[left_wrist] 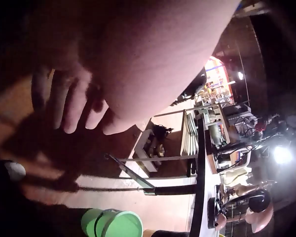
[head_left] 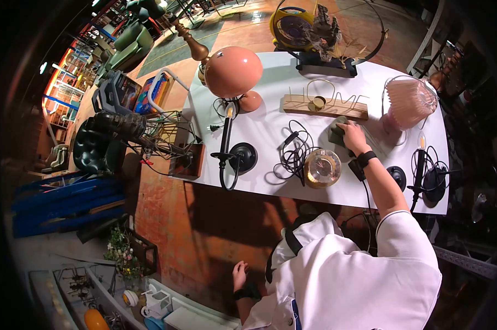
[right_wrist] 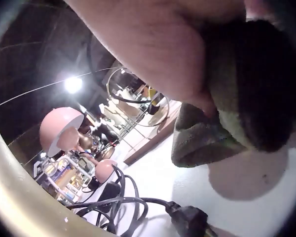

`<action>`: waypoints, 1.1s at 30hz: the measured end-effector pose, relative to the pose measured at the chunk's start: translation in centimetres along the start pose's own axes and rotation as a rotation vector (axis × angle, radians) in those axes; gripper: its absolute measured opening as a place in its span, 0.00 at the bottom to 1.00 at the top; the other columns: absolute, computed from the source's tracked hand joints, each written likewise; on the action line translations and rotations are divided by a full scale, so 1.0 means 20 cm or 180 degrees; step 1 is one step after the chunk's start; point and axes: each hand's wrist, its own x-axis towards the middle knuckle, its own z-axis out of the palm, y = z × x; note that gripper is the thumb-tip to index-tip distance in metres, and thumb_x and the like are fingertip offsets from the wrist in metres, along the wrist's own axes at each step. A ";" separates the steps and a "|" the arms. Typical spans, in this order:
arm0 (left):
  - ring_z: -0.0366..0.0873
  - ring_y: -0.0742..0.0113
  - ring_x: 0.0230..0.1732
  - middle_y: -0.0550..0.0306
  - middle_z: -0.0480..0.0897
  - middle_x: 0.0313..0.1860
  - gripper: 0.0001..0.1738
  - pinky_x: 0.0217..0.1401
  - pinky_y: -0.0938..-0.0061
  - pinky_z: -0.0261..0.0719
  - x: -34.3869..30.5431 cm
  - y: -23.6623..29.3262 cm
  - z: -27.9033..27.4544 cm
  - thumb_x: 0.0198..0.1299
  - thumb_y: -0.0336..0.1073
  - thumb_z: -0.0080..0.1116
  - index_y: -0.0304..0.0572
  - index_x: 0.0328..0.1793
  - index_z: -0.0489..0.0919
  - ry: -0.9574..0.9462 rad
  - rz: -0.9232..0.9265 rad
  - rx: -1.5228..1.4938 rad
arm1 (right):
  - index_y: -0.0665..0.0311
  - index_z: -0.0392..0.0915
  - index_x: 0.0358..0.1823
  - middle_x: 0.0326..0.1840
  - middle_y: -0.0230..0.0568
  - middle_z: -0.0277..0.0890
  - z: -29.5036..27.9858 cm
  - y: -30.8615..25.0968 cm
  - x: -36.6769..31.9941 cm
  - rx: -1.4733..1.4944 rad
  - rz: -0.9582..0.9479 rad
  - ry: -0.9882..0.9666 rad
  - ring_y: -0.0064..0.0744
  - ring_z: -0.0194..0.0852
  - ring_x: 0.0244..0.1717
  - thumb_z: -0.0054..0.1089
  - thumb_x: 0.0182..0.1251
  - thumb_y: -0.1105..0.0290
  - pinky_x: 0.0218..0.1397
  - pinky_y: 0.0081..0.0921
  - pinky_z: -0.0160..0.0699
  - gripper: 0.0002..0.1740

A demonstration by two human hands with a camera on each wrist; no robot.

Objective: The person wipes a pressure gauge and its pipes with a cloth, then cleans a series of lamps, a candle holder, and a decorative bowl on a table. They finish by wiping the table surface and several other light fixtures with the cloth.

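Note:
My right hand (head_left: 355, 137) reaches over the white table and grips a bunched dark green cloth (head_left: 337, 130). In the right wrist view the cloth (right_wrist: 202, 143) hangs in folds under the fingers, close over the tabletop. Just behind it stands a wooden-based wire word sign (head_left: 325, 108) with a small brass disc on its front. Nearer to me is a clear glass globe (head_left: 322, 168), beside a tangle of black cord (head_left: 296, 149). My left hand (head_left: 239, 275) hangs low beside my body, away from the table, its fingers loosely bent and holding nothing (left_wrist: 76, 101).
A salmon dome lamp (head_left: 235, 71) and a black candle-style lamp (head_left: 243, 158) stand on the left. At the right are a pink pleated lamp (head_left: 410, 102) and another black candle-style lamp (head_left: 420, 165). A green bucket (left_wrist: 119, 224) stands on the floor.

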 end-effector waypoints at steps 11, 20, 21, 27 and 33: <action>0.79 0.63 0.50 0.51 0.80 0.51 0.17 0.52 0.69 0.77 -0.06 -0.08 0.03 0.70 0.40 0.50 0.41 0.60 0.73 0.0425 0.0108 -0.0751 | 0.41 0.80 0.55 0.58 0.35 0.70 0.09 -0.16 0.24 -0.0635 -0.1549 -0.0443 0.43 0.67 0.60 0.52 0.56 0.75 0.58 0.41 0.70 0.26; 0.78 0.61 0.52 0.51 0.79 0.52 0.18 0.53 0.69 0.77 -0.08 -0.19 0.07 0.69 0.39 0.51 0.40 0.60 0.73 0.0079 0.0093 -0.0593 | 0.44 0.80 0.55 0.62 0.35 0.68 -0.04 0.10 0.06 -0.0478 -0.0552 -0.0417 0.45 0.64 0.64 0.49 0.51 0.82 0.61 0.46 0.67 0.31; 0.78 0.61 0.52 0.51 0.79 0.52 0.18 0.53 0.69 0.77 -0.07 -0.20 0.07 0.69 0.39 0.52 0.39 0.60 0.73 0.0045 0.0018 -0.0563 | 0.45 0.80 0.56 0.63 0.36 0.67 -0.05 0.16 0.04 -0.0319 -0.0363 -0.0443 0.47 0.64 0.64 0.47 0.52 0.83 0.62 0.48 0.66 0.31; 0.79 0.62 0.52 0.52 0.79 0.53 0.18 0.55 0.71 0.75 -0.07 -0.03 0.07 0.70 0.40 0.49 0.42 0.62 0.72 -0.0024 0.0208 -0.0083 | 0.46 0.71 0.64 0.67 0.41 0.64 -0.06 0.36 -0.18 -0.0696 0.0569 -0.0238 0.49 0.60 0.67 0.43 0.58 0.82 0.64 0.49 0.67 0.32; 0.78 0.63 0.55 0.53 0.78 0.55 0.20 0.55 0.69 0.75 -0.05 0.08 0.05 0.71 0.43 0.47 0.44 0.64 0.70 -0.0095 0.0018 0.0161 | 0.44 0.72 0.63 0.64 0.41 0.66 0.03 0.23 -0.49 -0.0892 0.0341 -0.0027 0.55 0.63 0.64 0.52 0.56 0.70 0.61 0.51 0.68 0.29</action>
